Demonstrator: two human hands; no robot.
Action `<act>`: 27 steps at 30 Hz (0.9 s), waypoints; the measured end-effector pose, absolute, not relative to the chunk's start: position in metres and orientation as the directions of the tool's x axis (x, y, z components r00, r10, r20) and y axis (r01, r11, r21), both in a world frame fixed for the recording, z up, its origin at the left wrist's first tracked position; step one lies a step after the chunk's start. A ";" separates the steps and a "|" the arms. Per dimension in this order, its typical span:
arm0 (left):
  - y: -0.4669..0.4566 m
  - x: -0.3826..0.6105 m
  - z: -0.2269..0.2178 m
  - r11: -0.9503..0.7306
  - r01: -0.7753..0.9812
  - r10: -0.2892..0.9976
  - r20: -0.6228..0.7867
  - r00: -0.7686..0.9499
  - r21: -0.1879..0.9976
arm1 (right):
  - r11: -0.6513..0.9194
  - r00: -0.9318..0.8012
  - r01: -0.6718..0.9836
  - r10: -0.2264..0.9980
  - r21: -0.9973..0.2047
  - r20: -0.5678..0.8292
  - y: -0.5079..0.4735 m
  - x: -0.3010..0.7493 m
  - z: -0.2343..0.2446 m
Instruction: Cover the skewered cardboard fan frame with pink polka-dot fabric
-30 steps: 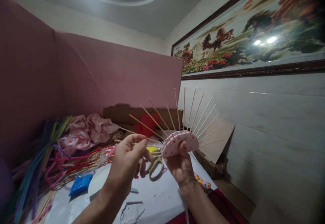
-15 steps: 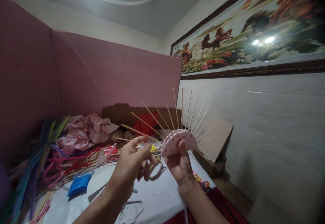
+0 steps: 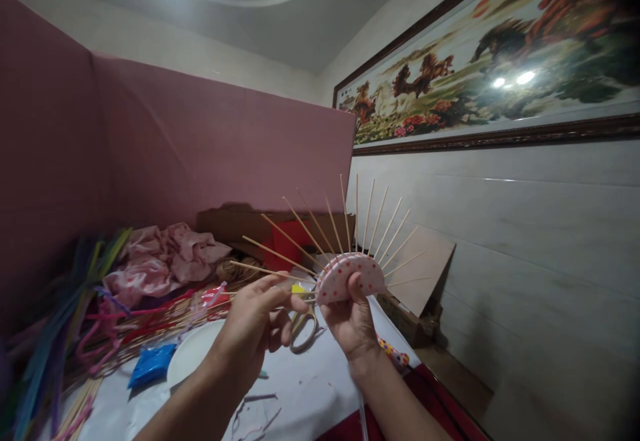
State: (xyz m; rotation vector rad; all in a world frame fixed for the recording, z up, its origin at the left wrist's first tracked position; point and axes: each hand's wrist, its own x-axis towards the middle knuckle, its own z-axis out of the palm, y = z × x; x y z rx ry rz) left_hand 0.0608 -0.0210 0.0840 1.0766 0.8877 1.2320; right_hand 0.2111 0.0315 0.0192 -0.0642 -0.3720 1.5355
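My right hand (image 3: pixel 350 321) grips a padded half-round piece (image 3: pixel 353 277) in pale pink fabric with red dots, its thumb pressed on the front face. Several thin wooden sticks (image 3: pixel 369 217) fan out from the curved edge of that piece, pointing up and to both sides. At the left end, my left hand (image 3: pixel 263 314) is closed around the lowest wooden stick (image 3: pixel 309 293), with thumb and index finger on either side of it. Scissors (image 3: pixel 303 331) lie on the white table surface just beyond and below my left fingers.
Crumpled pink dotted fabric (image 3: pixel 170 257), twine (image 3: pixel 240 269) and coloured pipe cleaners (image 3: pixel 50 334) lie at the left. Nearer are a blue packet (image 3: pixel 151 365) and a white disc (image 3: pixel 193 351). Small scraps (image 3: pixel 257 414) lie in front. A pink partition (image 3: pixel 225 141) stands behind.
My left thumb and fingers have drawn together on the lowest stick. The dotted piece stays in my right hand, and the view has shifted slightly.
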 end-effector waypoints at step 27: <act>-0.031 0.081 0.076 -0.154 -0.019 0.926 0.151 0.347 0.988 | 0.209 0.116 -0.883 0.965 -0.421 0.234 0.031 0.199 0.013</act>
